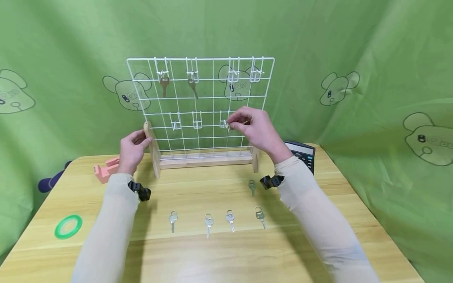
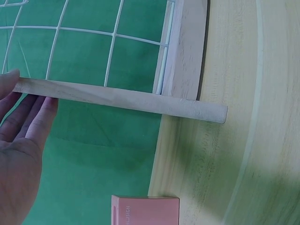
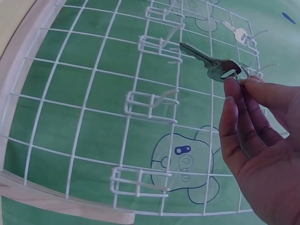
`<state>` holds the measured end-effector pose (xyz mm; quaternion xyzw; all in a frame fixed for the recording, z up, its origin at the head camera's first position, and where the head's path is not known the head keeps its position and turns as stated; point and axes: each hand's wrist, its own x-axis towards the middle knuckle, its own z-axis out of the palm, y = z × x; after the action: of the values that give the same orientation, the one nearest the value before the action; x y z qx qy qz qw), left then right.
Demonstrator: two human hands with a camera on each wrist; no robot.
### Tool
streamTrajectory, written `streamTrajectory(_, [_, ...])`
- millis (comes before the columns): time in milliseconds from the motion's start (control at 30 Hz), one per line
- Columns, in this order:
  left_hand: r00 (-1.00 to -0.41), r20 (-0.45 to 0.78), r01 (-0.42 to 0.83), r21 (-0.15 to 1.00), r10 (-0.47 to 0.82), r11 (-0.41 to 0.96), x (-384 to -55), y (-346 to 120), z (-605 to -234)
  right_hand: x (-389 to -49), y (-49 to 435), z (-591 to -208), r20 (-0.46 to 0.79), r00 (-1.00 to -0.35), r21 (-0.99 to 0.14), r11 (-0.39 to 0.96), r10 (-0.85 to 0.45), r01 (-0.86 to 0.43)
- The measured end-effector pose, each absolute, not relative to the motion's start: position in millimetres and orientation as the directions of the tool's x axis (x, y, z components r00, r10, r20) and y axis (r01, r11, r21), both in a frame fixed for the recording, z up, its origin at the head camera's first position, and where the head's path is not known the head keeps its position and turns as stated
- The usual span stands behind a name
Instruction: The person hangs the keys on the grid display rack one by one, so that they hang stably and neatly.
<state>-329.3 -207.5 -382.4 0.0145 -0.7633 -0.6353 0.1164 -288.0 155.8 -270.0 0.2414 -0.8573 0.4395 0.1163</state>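
My right hand (image 1: 255, 127) pinches a metal key (image 3: 213, 64) by its ring between thumb and fingertips. In the head view that hand is right beside a lower-row hook (image 1: 223, 123) of a white wire grid rack (image 1: 213, 97). My left hand (image 1: 132, 150) grips the rack's wooden side post (image 2: 108, 96), thumb on one side and fingers on the other. One key (image 1: 164, 84) hangs from the upper-left hook, and a second key (image 1: 192, 86) hangs from the hook to its right. Other white hooks in both rows carry no keys.
Several ringed keys, including one key (image 1: 209, 224), lie on the wooden table (image 1: 198, 259) before the rack. A green tape roll (image 1: 78, 228) and a pink block-like object (image 1: 103, 173) are at left. Behind my right forearm sits a calculator (image 1: 300, 149). Green curtain (image 1: 318, 35) surrounds the table.
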Motion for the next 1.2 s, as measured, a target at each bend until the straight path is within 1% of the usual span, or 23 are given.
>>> streamTrajectory(367, [-0.973,0.151,0.118,0.975,-0.176,0.188,-329,-207,-380,-292,154,-251,0.451,-0.844,-0.662,0.525,-0.289,-0.534])
streamTrajectory(600, [-0.973,0.144,0.111,0.977,-0.181,0.183,-329,-208,-382,-296,152,-239,0.473,-0.851,-0.677,0.524,-0.227,-0.516])
streamTrajectory(800, [-0.973,0.150,0.118,0.976,-0.173,0.184,-329,-210,-382,-301,151,-229,0.524,-0.839,-0.702,0.481,-0.150,-0.524])
streamTrajectory(1200, [-0.973,0.143,0.111,0.979,-0.181,0.174,-330,-209,-383,-305,146,-212,0.571,-0.821,-0.757,0.384,-0.003,-0.528])
